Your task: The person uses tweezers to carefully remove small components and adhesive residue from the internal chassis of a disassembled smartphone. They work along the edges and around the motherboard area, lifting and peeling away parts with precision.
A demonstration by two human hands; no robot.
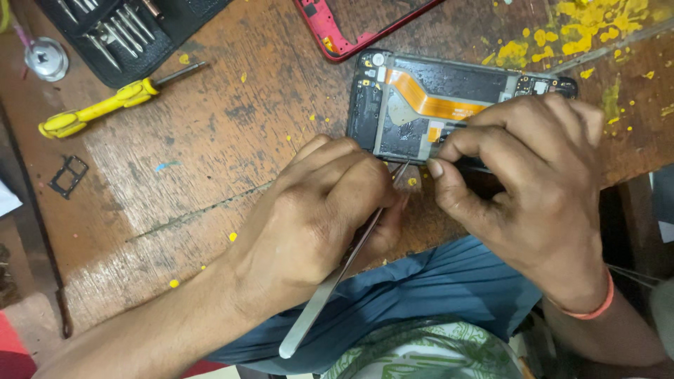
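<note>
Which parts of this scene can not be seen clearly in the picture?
- Head view: tweezers tips, hidden behind the left hand.
- The phone near edge, covered by the right hand.
- The red frame and tool case, cut off by the top edge.
- Tool bits in the case: too small.

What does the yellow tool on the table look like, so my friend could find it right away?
Start at the worn wooden table and look toward its far left part, just below the black case of metal bits. There lies the yellow screwdriver, slanted, away from both hands, its thin dark metal shaft pointing up and right. It is the only bright yellow tool; its neighbours are black or silver.
</note>
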